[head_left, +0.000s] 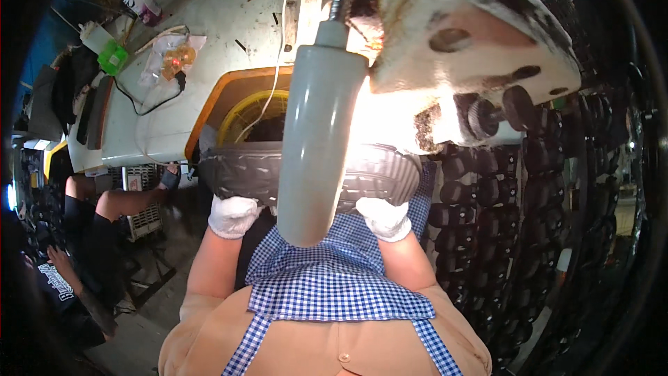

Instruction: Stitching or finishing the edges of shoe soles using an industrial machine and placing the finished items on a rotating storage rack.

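A dark shoe (240, 173) lies crosswise before me, its treaded sole turned toward me. My left hand (234, 217), in a white glove, is closed on the shoe's left part from below. On the right part my right hand (385, 218), gloved the same way, grips the lower edge; its fingertips are hidden behind the sole. A grey tube-shaped lamp (316, 132) on a flexible neck hides the middle of the shoe. Just beyond the shoe, glare from the lamp washes out the lower end of a big pale sewing machine (480, 35).
A worn white worktable (229, 24) with a cut-out stretches ahead. On it lie a plastic bag (170, 59), a green-and-white bottle (110, 56) and a cable. Racks of dark shoes (487, 223) stand at right. Another person (76, 271) sits at left.
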Demonstrator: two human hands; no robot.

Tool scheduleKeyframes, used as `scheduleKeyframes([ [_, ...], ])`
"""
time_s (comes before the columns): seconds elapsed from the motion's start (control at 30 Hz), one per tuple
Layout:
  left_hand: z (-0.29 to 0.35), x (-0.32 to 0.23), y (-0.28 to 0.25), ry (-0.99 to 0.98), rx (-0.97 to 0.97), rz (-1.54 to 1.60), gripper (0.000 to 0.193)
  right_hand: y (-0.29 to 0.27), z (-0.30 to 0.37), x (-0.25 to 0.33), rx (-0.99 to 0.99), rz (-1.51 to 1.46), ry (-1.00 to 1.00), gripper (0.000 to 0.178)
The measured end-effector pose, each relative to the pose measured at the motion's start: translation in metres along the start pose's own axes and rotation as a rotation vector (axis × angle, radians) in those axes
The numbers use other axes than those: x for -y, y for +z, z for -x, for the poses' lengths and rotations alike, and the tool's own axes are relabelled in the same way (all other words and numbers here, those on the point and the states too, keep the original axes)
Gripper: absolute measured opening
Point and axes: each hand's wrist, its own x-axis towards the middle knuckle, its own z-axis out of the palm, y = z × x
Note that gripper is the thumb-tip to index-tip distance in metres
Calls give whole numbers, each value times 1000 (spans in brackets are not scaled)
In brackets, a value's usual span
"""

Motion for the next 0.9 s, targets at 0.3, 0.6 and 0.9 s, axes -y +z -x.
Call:
scheduleKeyframes([
  [0.3, 36, 13, -52, 258, -33, -89, 103, 16, -60, 50, 434, -174, 304, 73],
  [0.6, -42, 6, 56, -26, 322, -726, 66, 30, -92, 107, 654, 186, 574, 62],
  [0.9, -32, 50, 65, 267, 43, -862, 39, 32, 5, 25, -236, 838, -359, 59],
])
